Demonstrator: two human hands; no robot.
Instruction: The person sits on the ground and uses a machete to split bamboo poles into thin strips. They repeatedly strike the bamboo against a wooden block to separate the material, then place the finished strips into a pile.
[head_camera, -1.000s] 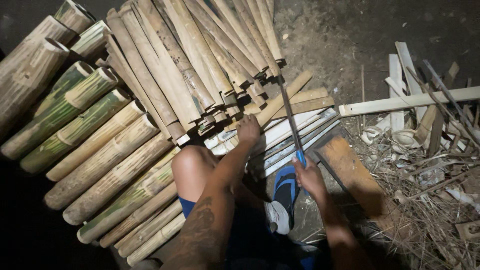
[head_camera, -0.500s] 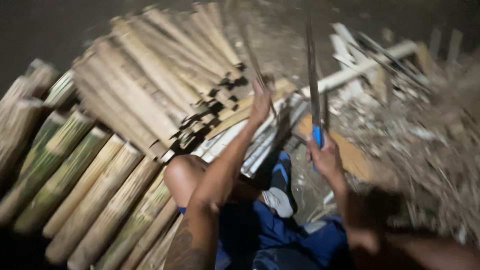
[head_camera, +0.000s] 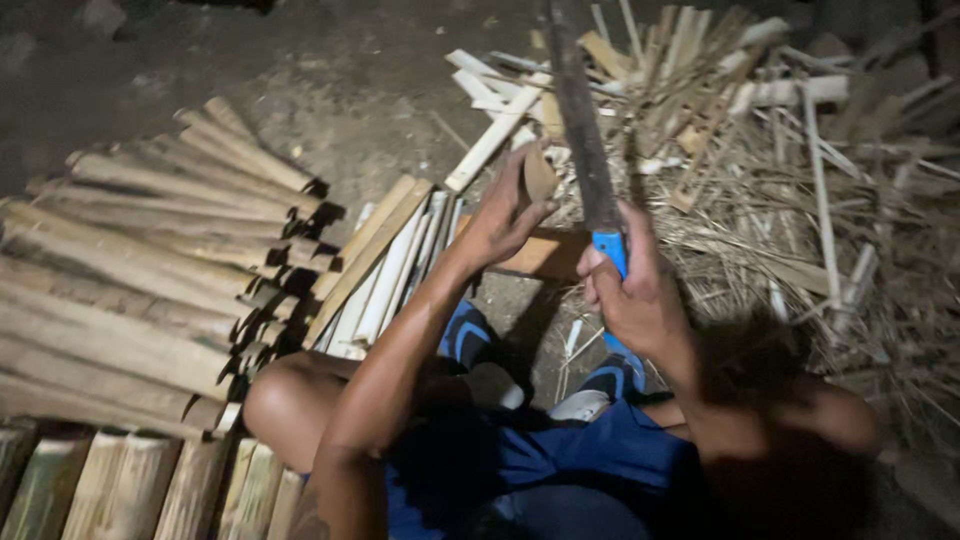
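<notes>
- The person sat low on the dirt ground (head_camera: 330, 90), one bare knee (head_camera: 285, 400) out at about eight o'clock from the middle of the scene.
- The right hand (head_camera: 632, 290) was closed tight around the blue handle (head_camera: 610, 250) of a long dark blade (head_camera: 578, 110), which rose from the fist toward twelve o'clock and ran out past the top of the view.
- The left hand (head_camera: 505, 215) gripped a short piece of bamboo (head_camera: 540, 175), fingers wrapped around its lower end; the piece stood just at nine o'clock of the blade, close beside it. I could not tell whether the two touched.
- Under both hands lay a flat wooden block (head_camera: 545, 255), partly hidden by the wrist.
- At nine o'clock a stack of split bamboo lengths (head_camera: 150, 260) lay side by side, their cut ends facing the person.
- Between that stack and the left arm, pale thin slats (head_camera: 390, 270) leaned in a loose row.
- From one to four o'clock a heap of shavings and offcuts (head_camera: 780, 200) covered the ground, well apart from the stack.
- Blue shorts (head_camera: 560, 470) showed at six o'clock.
</notes>
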